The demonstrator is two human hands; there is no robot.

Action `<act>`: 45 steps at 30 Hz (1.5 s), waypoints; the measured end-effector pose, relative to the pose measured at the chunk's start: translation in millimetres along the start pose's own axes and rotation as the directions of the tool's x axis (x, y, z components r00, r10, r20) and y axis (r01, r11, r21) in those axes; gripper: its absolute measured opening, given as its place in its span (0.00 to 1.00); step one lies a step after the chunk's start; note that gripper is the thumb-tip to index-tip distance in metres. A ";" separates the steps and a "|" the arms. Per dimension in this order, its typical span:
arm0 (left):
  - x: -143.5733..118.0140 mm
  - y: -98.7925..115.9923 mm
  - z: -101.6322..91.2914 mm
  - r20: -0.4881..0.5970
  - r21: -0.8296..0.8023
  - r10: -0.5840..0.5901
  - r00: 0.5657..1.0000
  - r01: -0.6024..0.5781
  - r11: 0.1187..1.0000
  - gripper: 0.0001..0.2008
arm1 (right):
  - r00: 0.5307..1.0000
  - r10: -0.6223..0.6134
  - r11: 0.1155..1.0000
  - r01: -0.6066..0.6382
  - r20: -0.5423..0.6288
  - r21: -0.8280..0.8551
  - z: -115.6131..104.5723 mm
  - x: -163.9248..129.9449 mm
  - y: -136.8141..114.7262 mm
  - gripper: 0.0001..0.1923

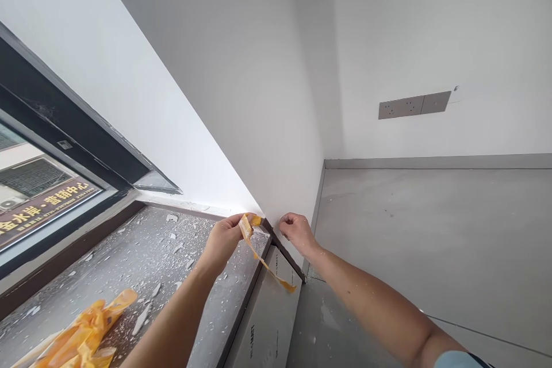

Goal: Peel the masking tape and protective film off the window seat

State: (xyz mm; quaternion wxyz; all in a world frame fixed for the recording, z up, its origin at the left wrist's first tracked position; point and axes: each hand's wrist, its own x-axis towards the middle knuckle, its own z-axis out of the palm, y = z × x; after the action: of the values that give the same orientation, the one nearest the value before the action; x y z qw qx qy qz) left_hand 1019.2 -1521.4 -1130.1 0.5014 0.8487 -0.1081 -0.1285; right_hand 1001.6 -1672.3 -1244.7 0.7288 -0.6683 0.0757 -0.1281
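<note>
White walls meet in a bare corner, with a grey floor (431, 241) running off to the right and a double socket plate (414, 106) set low on the far wall. At the left a dark-framed window (52, 184) looks down on a stone sill (129, 264) littered with pale flakes and scraps, and a crumpled heap of yellow tape (81, 333) lies at its near end. The left hand (224, 236) is closed in a pinch on the upper end of a yellow tape strip (263, 259) — right at the sill's far corner, where the sill edge (276, 247) meets the wall. From that pinch the strip runs down and to the right, toward the person, along the dark trim, its lower end seemingly stuck near the bottom of the trim at the floor. So its long axis follows the edge, slanting away from the grip. The right hand (295, 229) sits just beside the corner on the wall side, fingers curled in; whether it holds anything I cannot tell. It is near the tape's top end but apart from it — the left hand alone has the strip.
</note>
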 end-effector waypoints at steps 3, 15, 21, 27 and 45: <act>2.0 -1.8 -0.4 -0.003 0.013 -0.009 1.000 0.009 1.000 0.22 | 1.000 0.003 1.000 -0.004 0.031 0.002 -3.4 -1.2 -0.5 0.04; 1.3 0.9 1.6 -0.011 -0.034 -0.017 1.000 0.017 0.999 0.21 | 0.997 0.002 0.999 -0.006 0.071 0.053 7.1 -2.0 -0.6 0.03; 1.3 -0.8 0.6 -0.013 -0.018 -0.027 1.000 0.027 0.999 0.21 | 1.000 0.006 0.995 -0.007 0.003 0.098 11.4 -0.4 6.0 0.02; 0.2 2.1 1.6 -0.015 -0.012 -0.033 0.999 0.033 0.999 0.20 | 0.998 0.061 0.990 -0.058 -0.018 0.131 8.2 -2.3 9.7 0.02; -2.4 4.8 0.9 -0.009 0.040 -0.027 1.000 0.027 0.999 0.21 | 0.988 0.151 0.897 -0.153 0.038 0.414 -0.6 -13.7 27.2 0.07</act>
State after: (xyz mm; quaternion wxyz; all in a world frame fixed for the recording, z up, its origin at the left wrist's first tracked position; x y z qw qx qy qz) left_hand 1016.4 -1523.6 -1126.0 0.4832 0.8605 -0.0970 -0.1292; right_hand 990.7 -1666.9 -1272.6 0.8622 -0.4905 0.0966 -0.0822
